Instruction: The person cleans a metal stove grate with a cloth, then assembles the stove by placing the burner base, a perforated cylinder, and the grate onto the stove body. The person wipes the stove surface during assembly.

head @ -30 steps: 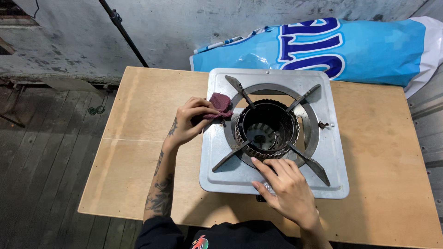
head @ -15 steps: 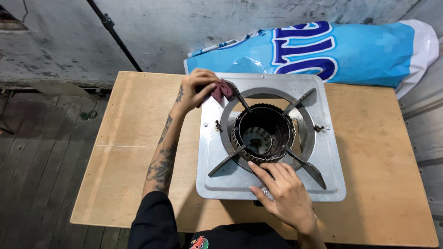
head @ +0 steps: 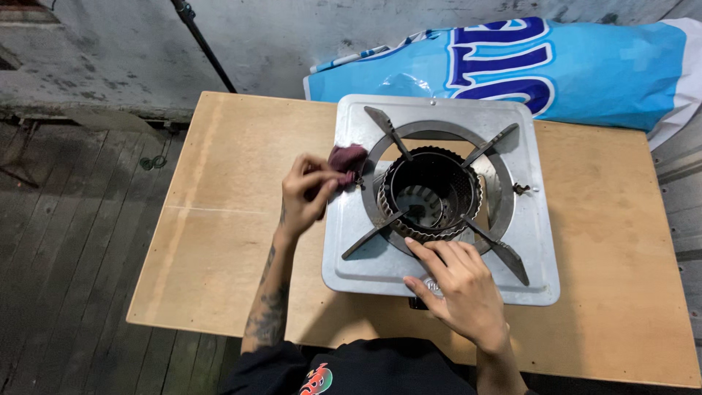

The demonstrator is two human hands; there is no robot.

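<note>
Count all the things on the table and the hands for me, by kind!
Stove: 1
Pot-support arms: 4
Dark red cloth: 1
Blue bag: 1
Hands: 2, left hand and right hand
Total: 9

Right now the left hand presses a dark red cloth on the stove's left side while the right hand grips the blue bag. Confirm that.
Not quite. In the head view the right hand rests on the stove front edge, not on the blue bag. The left hand does press the dark red cloth there.

Rough workshop or yard: stained concrete wall (head: pixel 292 36), worn plank floor (head: pixel 66 241), plywood counter (head: pixel 227 219), gas stove (head: pixel 439 197), blue sack (head: pixel 585 73).
</note>
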